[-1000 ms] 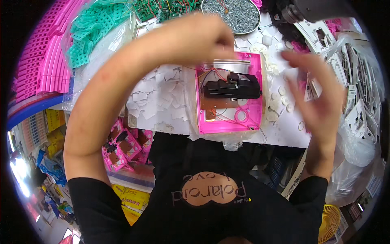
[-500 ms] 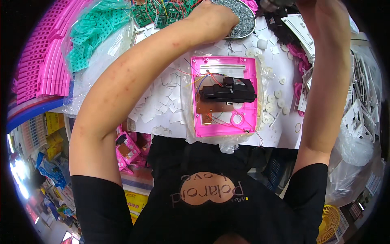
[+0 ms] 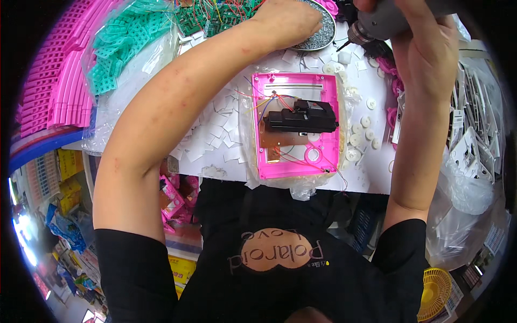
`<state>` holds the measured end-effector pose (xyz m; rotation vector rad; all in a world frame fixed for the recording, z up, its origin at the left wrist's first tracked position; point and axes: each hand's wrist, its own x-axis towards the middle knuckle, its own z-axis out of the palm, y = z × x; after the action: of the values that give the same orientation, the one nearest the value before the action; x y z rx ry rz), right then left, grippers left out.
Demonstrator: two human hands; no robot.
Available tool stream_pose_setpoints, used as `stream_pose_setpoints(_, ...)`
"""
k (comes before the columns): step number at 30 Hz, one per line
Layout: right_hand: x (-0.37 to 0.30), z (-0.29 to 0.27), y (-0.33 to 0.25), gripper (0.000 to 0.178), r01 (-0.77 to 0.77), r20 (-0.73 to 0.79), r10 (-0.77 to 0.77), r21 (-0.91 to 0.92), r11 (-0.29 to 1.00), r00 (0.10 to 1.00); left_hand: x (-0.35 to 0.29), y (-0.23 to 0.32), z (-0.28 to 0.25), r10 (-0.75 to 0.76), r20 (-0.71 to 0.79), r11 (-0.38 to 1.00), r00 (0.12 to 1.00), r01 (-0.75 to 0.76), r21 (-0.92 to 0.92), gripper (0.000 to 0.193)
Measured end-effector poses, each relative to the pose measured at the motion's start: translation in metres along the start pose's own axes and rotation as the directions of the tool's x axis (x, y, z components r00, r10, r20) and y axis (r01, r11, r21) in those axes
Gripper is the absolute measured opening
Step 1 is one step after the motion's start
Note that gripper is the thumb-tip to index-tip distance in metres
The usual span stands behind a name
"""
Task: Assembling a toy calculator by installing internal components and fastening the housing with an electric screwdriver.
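Observation:
My left hand [image 3: 289, 24] reaches to a round metal dish [image 3: 334, 35] full of small grey screws [image 3: 323, 36]. Its fingers are curled together over the screws, and whatever is between the fingertips is hidden. At the upper right, my right hand [image 3: 425, 56] is wrapped round a grey power screwdriver [image 3: 383, 22], its thin dark bit angled down to the left, above the table. Between my arms lies a pink plastic housing [image 3: 296, 173], open side up. A black mechanism [image 3: 301, 121], a brown circuit board [image 3: 283, 141] and thin coloured wires sit inside it.
Green circuit boards [image 3: 215, 19] and bagged teal parts [image 3: 126, 40] lie at the back left, beside stacked pink panels [image 3: 72, 91]. White paper squares [image 3: 218, 126] and small white wheels [image 3: 355, 140] surround the housing. White plastic parts [image 3: 468, 153] pile at the right.
The power screwdriver has come lower and further into view with my right hand. My left hand has shifted slightly to the right over the dish of screws. The housing stays in place.

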<state>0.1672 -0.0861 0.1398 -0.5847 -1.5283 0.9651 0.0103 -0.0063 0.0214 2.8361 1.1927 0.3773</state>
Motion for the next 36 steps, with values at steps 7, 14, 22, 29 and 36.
stream_pose_setpoints(7, -0.040, 0.000, -0.014, 0.037, -0.252, -0.027, 0.266, 0.246, 0.936, 0.963, -0.096, 0.059, -0.070, 0.073, -0.324, 0.978, 0.943, -0.131, -0.161, 0.009)
stream_pose_setpoints(14, -0.091, 0.011, -0.047, 0.035, -0.131, 0.214, 0.044, 0.409, 0.903, 0.976, -0.156, 0.105, -0.064, -0.149, -0.181, 0.799, 0.972, 0.011, -0.602, 0.008)
stream_pose_setpoints(22, -0.100, 0.023, -0.042, 0.034, -0.097, 0.144, 0.053, 0.320, 0.942, 0.988, -0.155, 0.105, -0.069, -0.144, -0.186, 0.793, 0.972, 0.001, -0.609, 0.010)
stream_pose_setpoints(29, -0.095, 0.020, -0.033, 0.034, -0.099, 0.135, 0.062, 0.287, 0.953, 0.989, -0.143, 0.094, -0.065, -0.167, -0.220, 0.851, 0.961, 0.028, -0.524, 0.015)
stream_pose_setpoints(36, -0.084, 0.004, -0.026, 0.036, -0.072, 0.249, -0.013, 0.329, 0.942, 0.968, -0.130, 0.073, -0.057, -0.191, 0.072, 0.833, 0.979, 0.200, -0.515, 0.015)
